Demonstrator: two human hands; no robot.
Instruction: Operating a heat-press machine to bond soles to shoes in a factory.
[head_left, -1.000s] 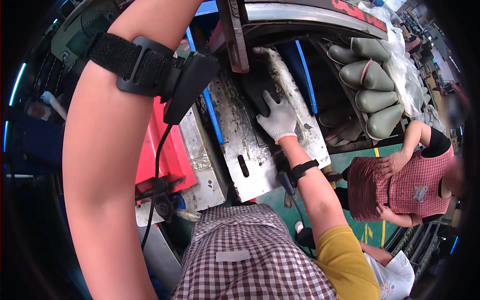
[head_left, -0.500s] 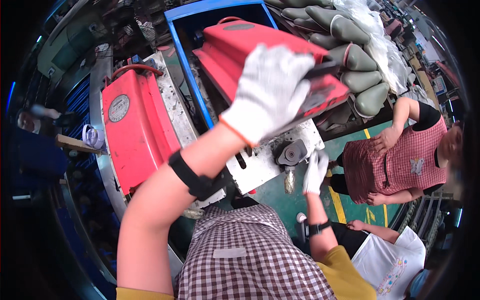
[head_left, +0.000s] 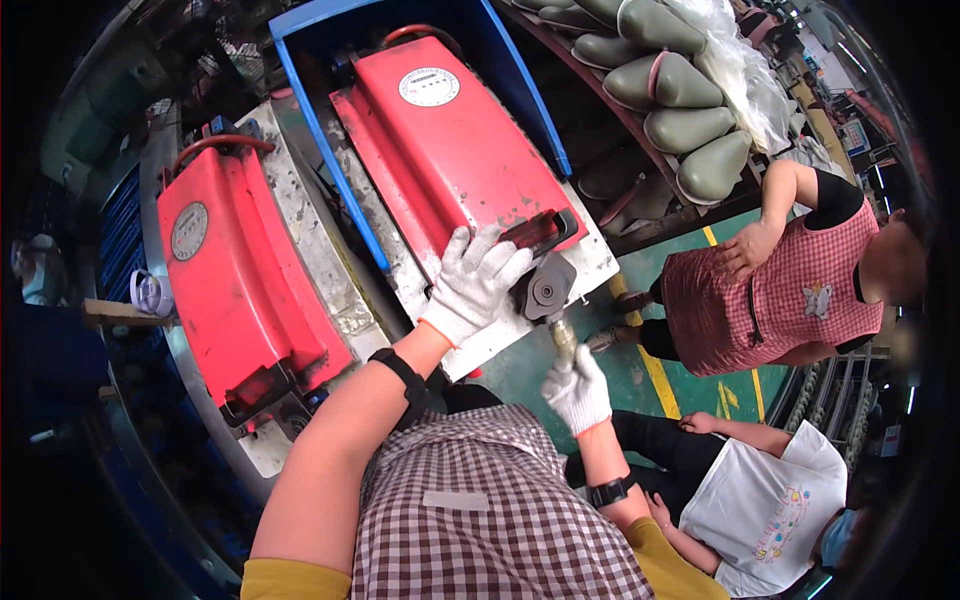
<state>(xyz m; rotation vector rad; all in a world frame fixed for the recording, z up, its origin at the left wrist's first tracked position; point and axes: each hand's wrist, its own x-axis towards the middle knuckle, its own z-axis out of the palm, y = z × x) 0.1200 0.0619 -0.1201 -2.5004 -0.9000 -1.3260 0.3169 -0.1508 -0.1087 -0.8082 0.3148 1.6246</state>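
Note:
A red machine cover [head_left: 450, 140] with a round dial plate lies lowered over a pale metal base [head_left: 598, 258]. My left hand [head_left: 472, 282], in a white glove, rests on its near end with the fingers stretched out beside the black handle [head_left: 540, 232]. At the base's near end sits a grey hub [head_left: 546, 288] with a worn crank handle [head_left: 563, 338] sticking out toward me. The gloved fingers of my right hand [head_left: 578, 388] are closed round the lower end of that crank handle.
Left of it stands a second red-covered machine [head_left: 240, 270]. A blue frame [head_left: 275, 75] surrounds the first one. Several grey-green boots [head_left: 690, 130] are stacked at the far right. Two people are close on the right, one in a red checked apron [head_left: 765, 285], one in a white shirt [head_left: 780, 515].
The red cover has come down from a tilted, raised position onto the base. My left hand has moved down and nearer with it. My right hand has shifted left onto the crank handle.

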